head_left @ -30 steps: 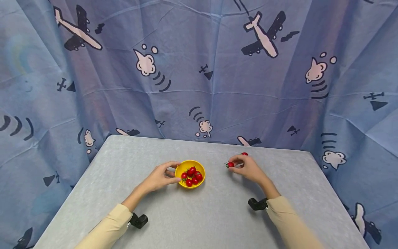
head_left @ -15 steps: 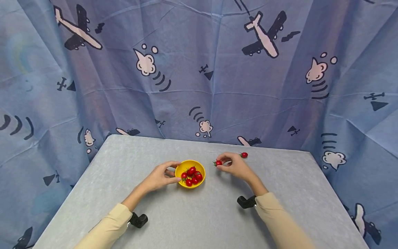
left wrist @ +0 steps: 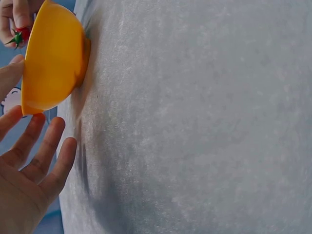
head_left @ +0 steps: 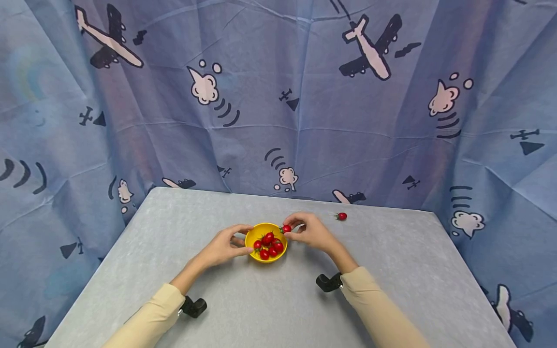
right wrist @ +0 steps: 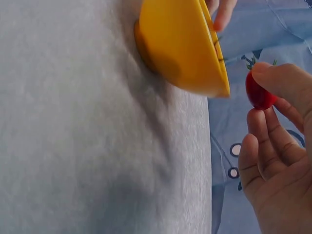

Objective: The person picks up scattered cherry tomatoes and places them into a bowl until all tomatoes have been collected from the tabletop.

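Note:
A yellow bowl point(head_left: 266, 261) with several red cherry tomatoes point(head_left: 269, 238) inside stands mid-table. My left hand point(head_left: 226, 247) holds it from the left, thumb on the near part of the rim and forefinger on the far part; the lower fingers look spread in the left wrist view. Between thumb and fingertips, my right hand point(head_left: 312, 233) pinches another cherry tomato point(right wrist: 260, 90) by the bowl's right rim, above the rim's level. Its green stem end shows in the left wrist view. The bowl's inside is hidden from both wrist views.
One loose cherry tomato point(head_left: 342, 216) lies behind and to the right of my right hand, near the back of the grey table point(head_left: 261, 309). A blue curtain point(head_left: 243, 145) with airplane prints hangs behind the table and along both sides.
My right hand has moved left with its cherry tomato, from right of the bowl to its rim. The loose tomato behind has come fully into sight. My left hand and the bowl have stayed put.

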A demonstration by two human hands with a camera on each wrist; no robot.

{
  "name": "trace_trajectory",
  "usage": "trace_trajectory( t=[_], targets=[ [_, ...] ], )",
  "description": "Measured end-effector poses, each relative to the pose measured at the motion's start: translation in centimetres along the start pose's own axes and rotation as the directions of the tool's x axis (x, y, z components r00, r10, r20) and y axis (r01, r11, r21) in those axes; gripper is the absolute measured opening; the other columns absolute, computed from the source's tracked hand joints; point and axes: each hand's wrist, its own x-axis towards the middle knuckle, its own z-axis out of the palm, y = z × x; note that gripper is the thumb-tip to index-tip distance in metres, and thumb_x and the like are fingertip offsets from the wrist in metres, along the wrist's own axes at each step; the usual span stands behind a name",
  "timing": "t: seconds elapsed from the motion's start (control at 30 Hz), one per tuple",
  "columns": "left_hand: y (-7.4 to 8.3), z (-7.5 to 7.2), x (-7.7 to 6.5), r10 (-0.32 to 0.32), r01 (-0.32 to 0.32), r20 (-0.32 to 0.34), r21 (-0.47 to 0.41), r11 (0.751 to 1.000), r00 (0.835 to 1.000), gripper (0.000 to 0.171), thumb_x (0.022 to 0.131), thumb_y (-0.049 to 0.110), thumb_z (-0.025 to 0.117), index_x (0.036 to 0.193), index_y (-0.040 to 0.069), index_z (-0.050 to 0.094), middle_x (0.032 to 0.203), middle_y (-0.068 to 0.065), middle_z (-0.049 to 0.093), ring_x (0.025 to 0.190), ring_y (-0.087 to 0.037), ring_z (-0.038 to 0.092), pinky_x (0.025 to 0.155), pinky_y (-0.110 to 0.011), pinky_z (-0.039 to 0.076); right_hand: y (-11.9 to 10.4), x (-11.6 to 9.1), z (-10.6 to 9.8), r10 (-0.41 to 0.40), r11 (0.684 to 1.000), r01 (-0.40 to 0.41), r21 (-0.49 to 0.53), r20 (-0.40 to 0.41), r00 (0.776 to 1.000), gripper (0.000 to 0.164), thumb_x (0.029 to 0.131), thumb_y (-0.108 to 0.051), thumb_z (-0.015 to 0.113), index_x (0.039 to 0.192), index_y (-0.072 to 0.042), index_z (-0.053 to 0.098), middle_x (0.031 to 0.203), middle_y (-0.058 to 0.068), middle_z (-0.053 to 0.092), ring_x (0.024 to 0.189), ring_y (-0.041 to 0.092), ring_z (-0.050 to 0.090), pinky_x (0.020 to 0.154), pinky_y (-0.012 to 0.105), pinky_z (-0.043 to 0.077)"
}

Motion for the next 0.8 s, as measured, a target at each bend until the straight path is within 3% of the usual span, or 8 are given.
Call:
trace_trajectory(
  t=[0.33, 0.47, 0.67, 0.8],
  targets=[
    [0.0, 0.0, 0.0, -0.002, 0.002, 0.004, 0.003, 1.000, 1.000, 0.056, 0.091, 0.013, 0.080, 0.140, 0.000, 0.056, 0.132, -0.022, 0.058, 0.099, -0.029, 0.068, 0.082, -0.032, 0.059, -0.4, 0.4, 0.9, 0.015, 1.000, -0.016, 0.005, 0.035, 0.999, 0.021, 0.087, -0.003, 0.081, 0.105, -0.002, 0.072, 0.101, 0.005, 0.069, 0.094, 0.031, 0.065, 0.077, 0.037, 0.058],
    [0.1, -0.1, -0.1, -0.003, 0.003, 0.003, 0.003, 1.000, 1.000, 0.056, 0.091, 0.012, 0.080, 0.140, 0.000, 0.056, 0.133, -0.022, 0.058, 0.099, -0.029, 0.068, 0.082, -0.033, 0.059, -0.2, 0.4, 1.0, 0.008, 1.000, -0.008, 0.020, 0.033, 0.999, 0.022, 0.086, -0.002, 0.081, 0.106, 0.001, 0.071, 0.100, 0.009, 0.069, 0.093, 0.033, 0.065, 0.076, 0.036, 0.058],
    [0.2, 0.0, -0.1, -0.002, 0.002, 0.006, -0.006, 1.000, 1.000, 0.058, 0.090, 0.011, 0.080, 0.141, 0.000, 0.055, 0.134, -0.022, 0.058, 0.101, -0.030, 0.068, 0.083, -0.035, 0.059, 0.4, -0.2, 0.1, 0.007, 1.000, -0.007, 0.019, 0.004, 1.000, 0.019, 0.088, 0.000, 0.077, 0.106, 0.005, 0.070, 0.100, 0.015, 0.069, 0.089, 0.023, 0.064, 0.075, 0.035, 0.058],
    [0.2, 0.0, -0.1, -0.009, 0.009, 0.008, -0.010, 1.000, 1.000, 0.058, 0.090, 0.011, 0.080, 0.141, 0.000, 0.055, 0.133, -0.022, 0.058, 0.101, -0.030, 0.068, 0.083, -0.034, 0.059, 1.1, -1.1, -0.9, 0.043, 0.999, -0.043, 0.003, -0.020, 0.999, 0.018, 0.090, -0.001, 0.077, 0.105, 0.006, 0.070, 0.099, 0.012, 0.069, 0.088, 0.021, 0.064, 0.075, 0.034, 0.057]
  ],
)
